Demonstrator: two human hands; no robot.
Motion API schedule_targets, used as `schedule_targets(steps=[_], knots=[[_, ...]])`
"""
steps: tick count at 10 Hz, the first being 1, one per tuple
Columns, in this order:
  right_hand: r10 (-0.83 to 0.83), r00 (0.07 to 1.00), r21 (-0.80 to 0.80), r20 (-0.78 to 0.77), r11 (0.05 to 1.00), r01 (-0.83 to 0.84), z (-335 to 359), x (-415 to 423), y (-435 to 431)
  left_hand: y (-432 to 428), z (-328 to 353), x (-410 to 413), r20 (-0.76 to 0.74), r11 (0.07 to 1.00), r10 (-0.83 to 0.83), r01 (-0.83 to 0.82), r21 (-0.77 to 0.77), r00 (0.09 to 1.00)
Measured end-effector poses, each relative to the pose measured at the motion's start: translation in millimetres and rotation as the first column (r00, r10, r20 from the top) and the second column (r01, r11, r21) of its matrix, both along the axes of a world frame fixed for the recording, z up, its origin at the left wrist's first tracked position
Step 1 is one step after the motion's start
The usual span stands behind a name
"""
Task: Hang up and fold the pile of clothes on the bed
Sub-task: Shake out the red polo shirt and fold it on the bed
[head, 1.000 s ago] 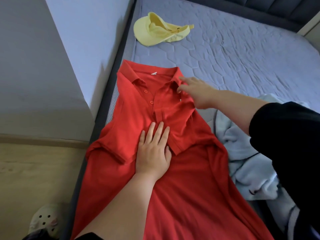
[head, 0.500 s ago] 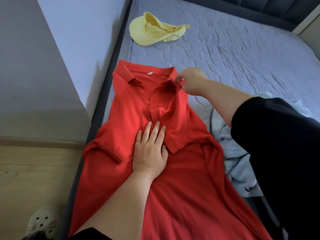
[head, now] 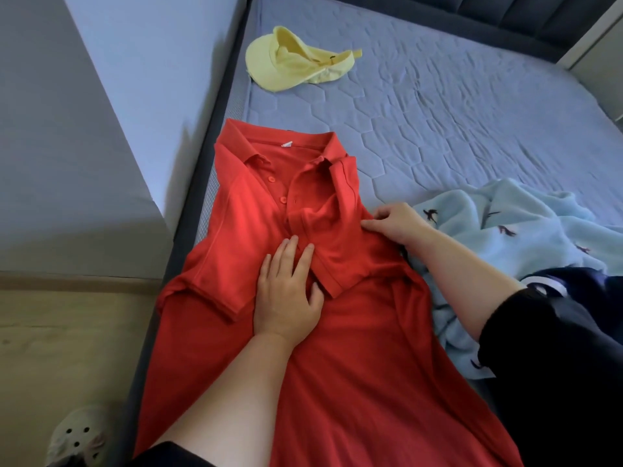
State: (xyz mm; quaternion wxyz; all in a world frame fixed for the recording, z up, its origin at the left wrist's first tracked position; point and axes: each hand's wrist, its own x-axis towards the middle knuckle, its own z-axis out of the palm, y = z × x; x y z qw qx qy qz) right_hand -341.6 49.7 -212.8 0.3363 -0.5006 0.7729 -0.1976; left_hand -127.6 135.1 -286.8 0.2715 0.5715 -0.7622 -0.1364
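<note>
Right hand (head: 397, 224) has dropped from collar (head: 290, 143) to shirt's (head: 371, 365) folded edge, grip unclear; left hand (head: 286, 298) presses flat, open. Probably soft, limp: pinch edges.

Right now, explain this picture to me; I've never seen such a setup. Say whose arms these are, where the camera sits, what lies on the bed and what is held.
There is no machine here: a person wears one camera on the head, so the picture looks down at their own arms. A red shirt lies face up on the bed, one side folded in over the chest. The left hand presses flat on its middle. The right hand touches the folded edge; whether it pinches the cloth is unclear. A yellow cap lies further up the bed, and a pale blue garment is bunched beside the shirt.
</note>
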Motion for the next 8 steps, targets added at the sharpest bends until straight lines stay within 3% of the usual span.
schedule_targets(steps=[1,2,3,4,5,6,7,8], knots=[[-0.159,0.968,-0.018,0.193,0.986,0.165,-6.6,-5.4,3.7,-0.4,7.2,-0.9,-0.130,0.998,0.050,-0.046,0.035,0.990],[-0.336,0.855,0.030,0.395,0.935,0.354,-16.5,-11.6,8.3,-6.4,21.5,-6.0,-0.259,0.989,0.125,-0.101,0.106,0.958],[-0.395,0.823,0.042,0.408,0.909,0.415,-25.7,-12.1,10.2,-27.8,46.3,-17.6,-0.460,0.917,0.341,-0.183,0.355,0.820],[-0.400,0.850,0.039,0.342,0.910,0.413,-24.7,-9.2,12.2,-51.9,65.9,-30.7,-0.517,0.775,0.524,-0.126,0.619,0.677],[-0.441,0.858,0.093,0.264,0.897,0.433,-23.1,-13.7,11.7,-62.9,71.1,-35.7,-0.448,0.765,0.470,-0.098,0.636,0.761],[-0.529,0.815,0.081,0.236,0.846,0.526,-13.6,-10.5,15.4,-62.7,66.3,-31.7,-0.569,0.718,0.567,-0.019,0.696,0.595],[-0.332,0.941,0.034,-0.066,0.942,0.335,-12.5,-12.6,11.9,-58.0,57.8,-23.1,-0.642,0.612,0.703,0.201,0.765,0.305],[-0.335,0.922,-0.014,-0.193,0.941,0.339,-5.6,-10.0,12.0,-58.2,49.3,-12.7,-0.628,0.572,0.745,0.268,0.775,0.225]])
